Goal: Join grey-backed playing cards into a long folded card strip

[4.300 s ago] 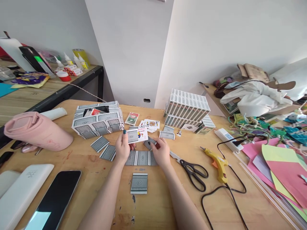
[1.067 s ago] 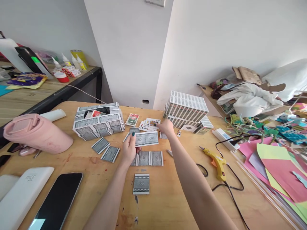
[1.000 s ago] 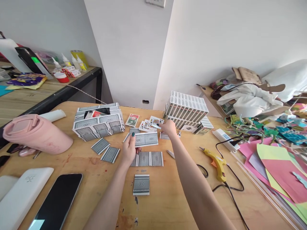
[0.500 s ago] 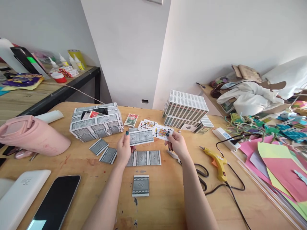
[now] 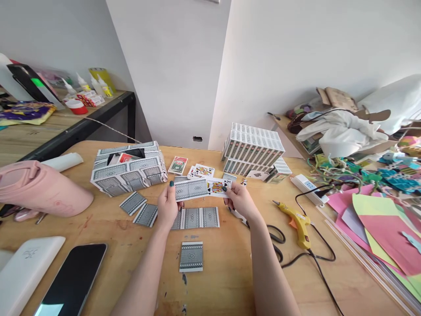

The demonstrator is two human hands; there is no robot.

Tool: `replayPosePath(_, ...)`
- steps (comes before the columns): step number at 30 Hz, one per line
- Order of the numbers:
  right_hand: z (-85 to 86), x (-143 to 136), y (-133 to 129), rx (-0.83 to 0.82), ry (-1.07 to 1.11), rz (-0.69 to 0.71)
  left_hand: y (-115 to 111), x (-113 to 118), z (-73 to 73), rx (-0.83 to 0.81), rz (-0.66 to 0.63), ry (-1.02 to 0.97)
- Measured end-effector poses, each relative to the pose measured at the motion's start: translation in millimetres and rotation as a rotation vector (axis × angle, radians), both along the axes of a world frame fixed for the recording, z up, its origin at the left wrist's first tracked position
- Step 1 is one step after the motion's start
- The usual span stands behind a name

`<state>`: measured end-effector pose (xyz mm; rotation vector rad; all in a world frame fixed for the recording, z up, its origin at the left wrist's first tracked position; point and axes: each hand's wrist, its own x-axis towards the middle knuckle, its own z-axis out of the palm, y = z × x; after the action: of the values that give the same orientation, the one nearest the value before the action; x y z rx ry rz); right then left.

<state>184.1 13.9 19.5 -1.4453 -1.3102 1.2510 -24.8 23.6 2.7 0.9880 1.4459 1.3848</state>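
My left hand (image 5: 168,205) pinches the left end of a strip of playing cards (image 5: 190,188), its grey patterned backs facing me. In my right hand (image 5: 241,199) is a king playing card (image 5: 217,187), face towards me, its left edge meeting or overlapping the strip's right end. Below them on the table lies a row of face-down cards (image 5: 194,218), partly behind my left hand. One square grey-backed piece (image 5: 191,256) sits nearer me. Two more grey-backed pieces (image 5: 133,203) rest left of my left hand. Scissors (image 5: 275,235) lie partly under my right forearm.
A card-covered box (image 5: 131,177) stands back left, beside a card pack (image 5: 178,165). Stacked card packs (image 5: 255,145) rise back right. A yellow glue gun (image 5: 301,226) with its cord is at right. A pink tumbler (image 5: 59,188), phone (image 5: 74,276) and white power bank (image 5: 31,272) occupy the left.
My right hand has moved slightly left and down, bringing the king against the end of the strip. The strip in my left hand has shifted a little left.
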Motion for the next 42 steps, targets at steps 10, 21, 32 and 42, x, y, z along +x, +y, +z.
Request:
replayPosePath(10, -1.8, 1, -1, -0.043, 0.012, 0.076, 0, -3, -8.3, -0.01, -0.088, 0.108)
replayPosePath(21, -2.0, -17, -2, -0.057, 0.02, 0.117, -1, -3, -7.9, -0.022, -0.078, 0.132)
replayPosePath(32, -0.4, -27, -1, -0.068, 0.081, 0.109, -1, -9, -3.9, 0.011, -0.073, 0.219)
replayPosePath(42, -2.3, -44, -1, -0.034, 0.21, 0.206, 4, -22, -5.1, 0.035, 0.108, -0.103)
